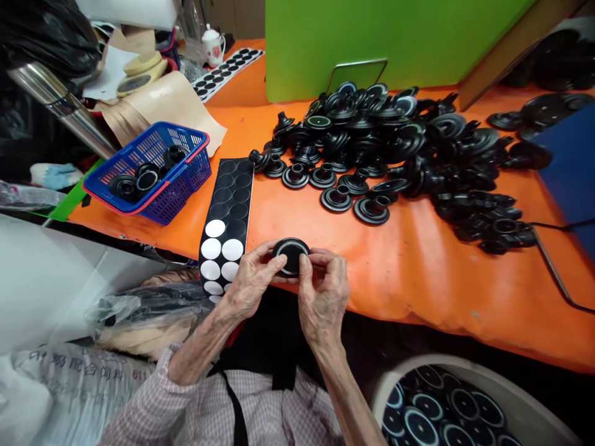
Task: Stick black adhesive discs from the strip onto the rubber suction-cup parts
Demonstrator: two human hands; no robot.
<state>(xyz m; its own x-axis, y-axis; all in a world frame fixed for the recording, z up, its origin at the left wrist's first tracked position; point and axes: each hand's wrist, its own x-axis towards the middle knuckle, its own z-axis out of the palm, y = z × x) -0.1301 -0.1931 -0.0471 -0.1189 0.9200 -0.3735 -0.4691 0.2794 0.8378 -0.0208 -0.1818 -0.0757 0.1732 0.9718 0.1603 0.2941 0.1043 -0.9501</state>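
Observation:
Both hands hold one round black plastic part (291,255) with a pale ring on its face, close to the table's front edge. My left hand (253,272) grips its left side, thumb on the face. On the other side my right hand (324,282) pinches the rim, its thumb also pressing the face. Left of the hands hangs a sticker sheet (226,204) of black discs, its lower spots white where discs are gone. Beyond lies a heap of similar black parts (357,130), several standing stem up at its near side.
A blue basket (186,176) with a few black parts stands at left. A pale tub (388,387) of ringed black parts sits low at right. A green board (385,43) rises behind the heap on the orange table (297,217). A lidded cup (213,46) stands farther back.

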